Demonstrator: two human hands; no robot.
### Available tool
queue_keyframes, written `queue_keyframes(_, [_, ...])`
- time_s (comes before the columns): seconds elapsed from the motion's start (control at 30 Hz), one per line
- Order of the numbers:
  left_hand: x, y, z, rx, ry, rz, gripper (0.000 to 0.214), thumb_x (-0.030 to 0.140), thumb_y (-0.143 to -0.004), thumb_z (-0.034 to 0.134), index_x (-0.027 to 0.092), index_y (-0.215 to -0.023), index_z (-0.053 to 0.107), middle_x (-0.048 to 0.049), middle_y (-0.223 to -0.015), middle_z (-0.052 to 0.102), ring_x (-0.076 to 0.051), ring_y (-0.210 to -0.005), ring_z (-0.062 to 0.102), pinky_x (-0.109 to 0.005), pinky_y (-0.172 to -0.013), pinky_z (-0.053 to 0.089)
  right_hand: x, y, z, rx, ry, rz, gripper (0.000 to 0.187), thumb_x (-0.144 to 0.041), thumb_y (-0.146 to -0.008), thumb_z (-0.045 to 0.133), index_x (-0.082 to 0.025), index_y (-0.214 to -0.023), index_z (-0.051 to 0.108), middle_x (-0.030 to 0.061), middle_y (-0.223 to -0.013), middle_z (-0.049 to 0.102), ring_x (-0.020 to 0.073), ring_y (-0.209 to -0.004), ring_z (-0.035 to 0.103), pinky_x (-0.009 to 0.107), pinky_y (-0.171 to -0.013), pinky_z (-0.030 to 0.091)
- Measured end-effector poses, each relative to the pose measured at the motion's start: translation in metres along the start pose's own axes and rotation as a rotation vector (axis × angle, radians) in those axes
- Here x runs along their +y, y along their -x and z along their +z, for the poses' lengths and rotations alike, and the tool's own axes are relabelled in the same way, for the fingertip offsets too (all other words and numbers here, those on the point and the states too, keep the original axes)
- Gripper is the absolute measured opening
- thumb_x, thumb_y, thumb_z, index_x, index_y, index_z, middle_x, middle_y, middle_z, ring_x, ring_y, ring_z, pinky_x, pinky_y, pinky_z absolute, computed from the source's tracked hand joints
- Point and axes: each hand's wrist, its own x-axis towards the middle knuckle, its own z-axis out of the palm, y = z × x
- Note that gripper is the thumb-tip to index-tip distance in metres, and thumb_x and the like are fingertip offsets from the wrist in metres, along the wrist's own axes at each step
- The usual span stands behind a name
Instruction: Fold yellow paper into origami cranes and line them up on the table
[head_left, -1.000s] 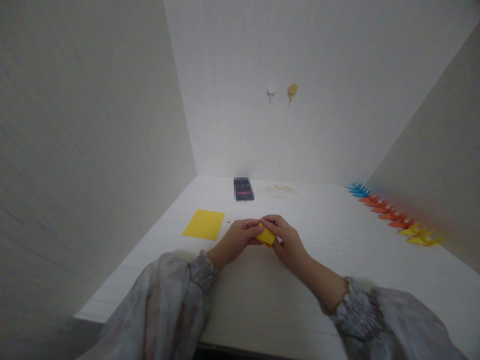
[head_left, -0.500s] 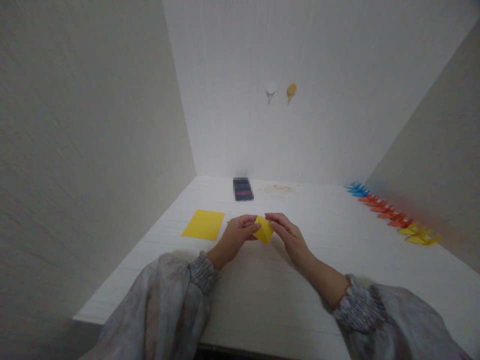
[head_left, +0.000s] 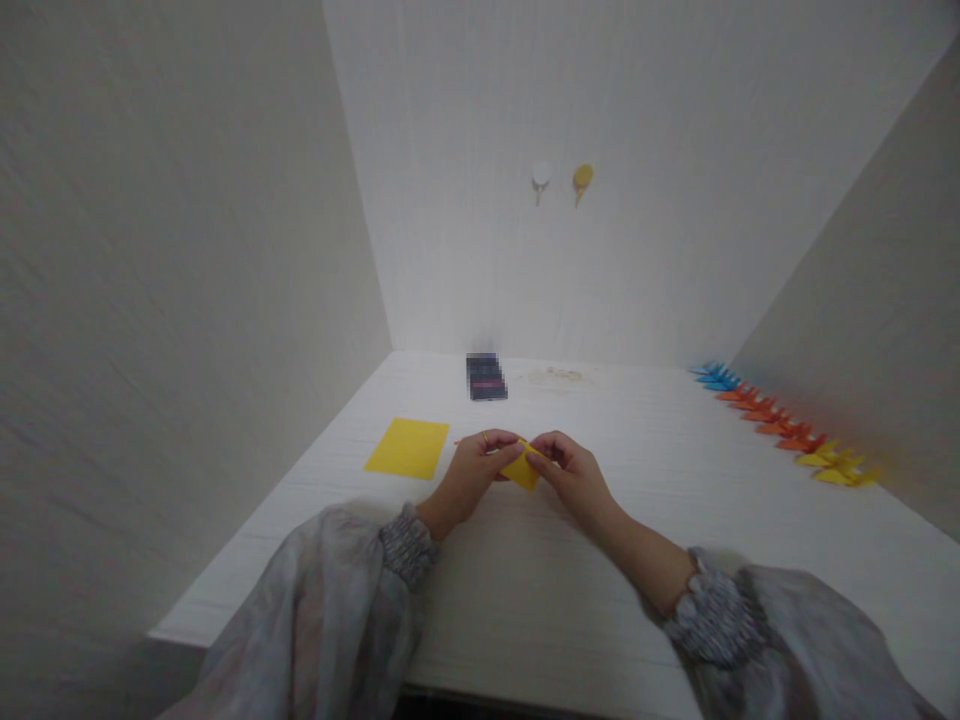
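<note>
Both hands meet over the middle of the white table (head_left: 525, 590). My left hand (head_left: 475, 470) and my right hand (head_left: 574, 473) pinch a small folded yellow paper (head_left: 519, 470) between their fingertips, just above the tabletop. A ring shows on a left finger. A flat yellow paper sheet (head_left: 407, 448) lies to the left of my left hand.
A dark blurred rectangular object (head_left: 487, 376) lies near the back wall. A row of folded paper pieces, blue (head_left: 714, 378), orange (head_left: 772, 422) and yellow (head_left: 838, 468), runs along the right wall. Two small hooks (head_left: 561, 180) are on the back wall. Walls close in left and right.
The folded yellow paper was turned between the fingers. My right hand has closed in on it again; both hands stay at the same spot.
</note>
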Motion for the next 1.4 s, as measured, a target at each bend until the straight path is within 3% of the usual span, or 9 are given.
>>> queue_keyframes(0.43, [0.0028, 0.0011, 0.0007, 0.148, 0.009, 0.058, 0.022, 0.032, -0.062, 0.062, 0.012, -0.07, 0.062, 0.0003, -0.06, 0.056, -0.007, -0.054, 0.048, -0.019, -0.051, 0.037, -0.0016, -0.0002, 0.005, -0.024, -0.111, 0.042, 0.01, -0.025, -0.068, 0.056, -0.018, -0.076, 0.055, 0.0004, -0.069, 0.055, 0.0132, -0.065, 0.05, 0.026, -0.06, 0.041])
queue_keyframes(0.63, [0.0037, 0.0007, 0.0, 0.058, -0.024, 0.064, 0.027, 0.038, -0.065, 0.058, 0.012, -0.068, 0.06, -0.0011, -0.062, 0.057, -0.01, -0.056, 0.052, -0.022, -0.054, 0.042, 0.0001, 0.0, 0.0038, -0.002, -0.18, 0.097, 0.01, -0.023, -0.065, 0.059, -0.017, -0.073, 0.056, -0.0014, -0.064, 0.053, 0.0112, -0.06, 0.048, 0.024, -0.057, 0.039])
queue_keyframes(0.77, [0.0014, -0.0008, -0.0018, 0.019, -0.069, 0.01, 0.029, 0.031, -0.058, 0.066, 0.012, -0.08, 0.061, -0.0045, -0.075, 0.063, -0.012, -0.065, 0.057, -0.024, -0.06, 0.045, 0.0013, -0.0009, 0.0019, 0.01, -0.241, 0.117, 0.011, -0.023, -0.064, 0.061, -0.017, -0.071, 0.056, -0.0009, -0.065, 0.054, 0.0113, -0.06, 0.049, 0.025, -0.057, 0.039])
queue_keyframes(1.13, [0.0008, 0.0003, -0.0012, -0.026, -0.04, -0.024, 0.021, 0.028, -0.061, 0.065, 0.012, -0.075, 0.062, -0.0024, -0.07, 0.064, -0.01, -0.063, 0.058, -0.021, -0.058, 0.046, -0.0026, 0.0008, 0.0021, -0.044, -0.319, 0.201, 0.018, -0.034, -0.068, 0.058, -0.016, -0.071, 0.057, 0.0005, -0.067, 0.056, 0.0118, -0.062, 0.051, 0.024, -0.057, 0.039])
queue_keyframes(1.4, [-0.0011, 0.0001, -0.0011, -0.014, -0.012, -0.064, 0.021, 0.026, -0.058, 0.068, 0.013, -0.073, 0.062, -0.003, -0.069, 0.065, -0.011, -0.06, 0.059, -0.022, -0.054, 0.047, -0.0018, -0.0003, 0.0008, -0.002, -0.283, 0.221, 0.02, -0.036, -0.064, 0.06, -0.016, -0.065, 0.058, 0.0006, -0.061, 0.058, 0.012, -0.057, 0.051, 0.025, -0.055, 0.04])
